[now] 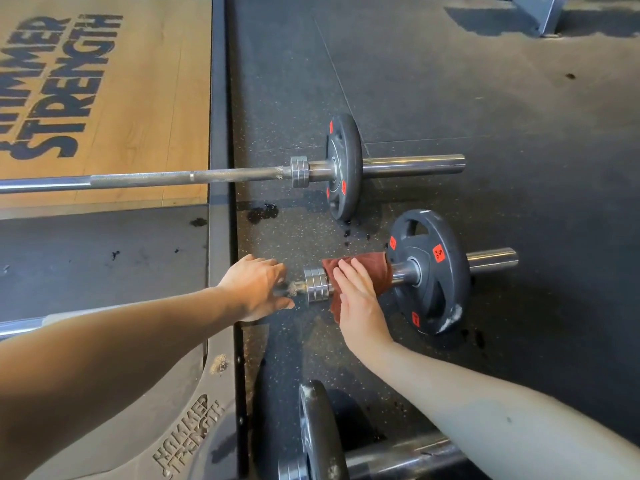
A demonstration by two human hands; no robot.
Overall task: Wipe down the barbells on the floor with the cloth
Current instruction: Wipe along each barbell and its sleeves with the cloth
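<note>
Three barbells lie on the dark rubber floor. The middle barbell [491,259] carries a black 5 kg plate [440,282] with red labels. A reddish-brown cloth [375,268] is draped over its sleeve, between the steel collar [315,284] and the plate. My right hand [356,299] lies flat on the cloth with straight fingers, pressing it onto the sleeve. My left hand [258,289] grips the shaft just left of the collar, fingers over it and thumb under. The far barbell [225,174] lies parallel behind, untouched.
A third barbell's plate [318,434] stands at the bottom, close to my right forearm. A wooden lifting platform [138,98] with a black frame fills the left. Dark wet spots [263,213] mark the floor between the bars. A grey equipment base [540,12] stands at top right.
</note>
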